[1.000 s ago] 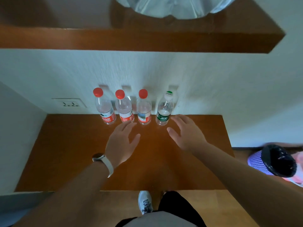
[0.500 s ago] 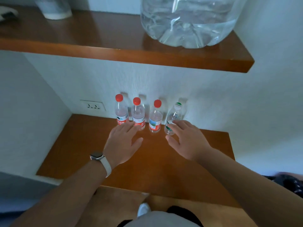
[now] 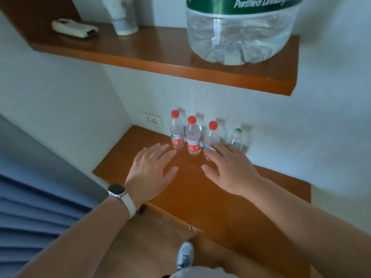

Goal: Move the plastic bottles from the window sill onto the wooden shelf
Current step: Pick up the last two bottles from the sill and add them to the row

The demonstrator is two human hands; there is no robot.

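Several small clear plastic bottles stand in a row against the wall on the lower wooden surface (image 3: 241, 197). Three have red caps: the left bottle (image 3: 176, 131), the middle bottle (image 3: 193, 137) and the right one (image 3: 211, 135). A green-capped bottle (image 3: 236, 138) stands furthest right. My left hand (image 3: 151, 170), with a watch on its wrist, hovers open just short of the left bottles. My right hand (image 3: 230, 167) is open, its fingers spread in front of the right red-capped bottle and the green-capped one, hiding their lower parts. The upper wooden shelf (image 3: 170, 63) runs above.
On the upper shelf sit a large clear water jug (image 3: 239, 37), a paper cup (image 3: 122, 17) and a pale flat device (image 3: 74, 29). A wall socket (image 3: 151, 119) is left of the bottles. A blue striped surface (image 3: 30, 217) lies lower left; my shoe (image 3: 185, 255) shows below.
The view has tilted up and shifted right, showing more of the upper shelf. Both hands stay open near the bottles; my right hand now covers the lower part of the right red-capped bottle.
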